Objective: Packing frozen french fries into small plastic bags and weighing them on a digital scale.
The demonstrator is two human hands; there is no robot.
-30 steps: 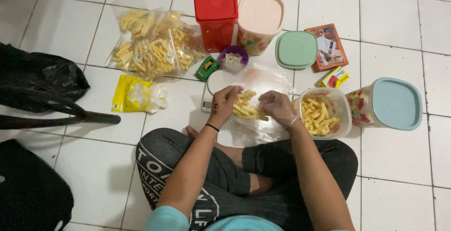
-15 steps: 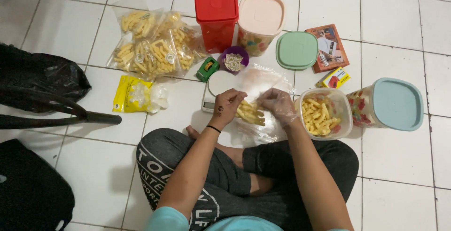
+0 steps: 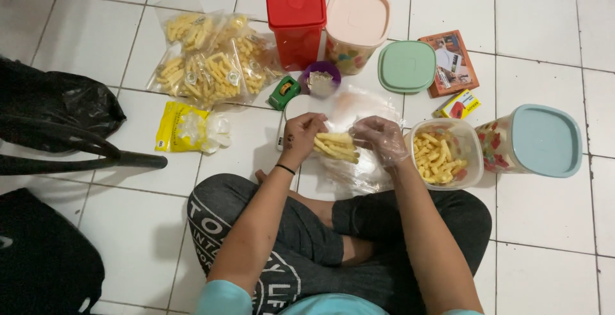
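Observation:
I sit cross-legged on a white tiled floor. My left hand (image 3: 301, 137) pinches the edge of a small clear plastic bag (image 3: 359, 161) holding yellow stick snacks (image 3: 336, 146). My right hand (image 3: 380, 139), in a thin clear plastic glove, rests at the bag's mouth against the snacks. Just right of it stands an open clear container (image 3: 471, 145) part full of the same yellow sticks. A white scale (image 3: 296, 107) lies partly under my left hand.
Several filled snack bags (image 3: 211, 58) lie at the upper left. A red lidded box (image 3: 296, 17), a pink-lidded tub (image 3: 355, 30), a loose green lid (image 3: 406, 66), a blue-lidded jar (image 3: 535, 140), a tape dispenser (image 3: 284, 92), a purple cup (image 3: 320, 79), a yellow pack (image 3: 182, 126) and black bags (image 3: 51, 107) surround me.
Both hands have stayed over the bag. The right hand has pulled slightly right, away from the snacks it was pushing in, and the sticks now lie bundled inside the bag.

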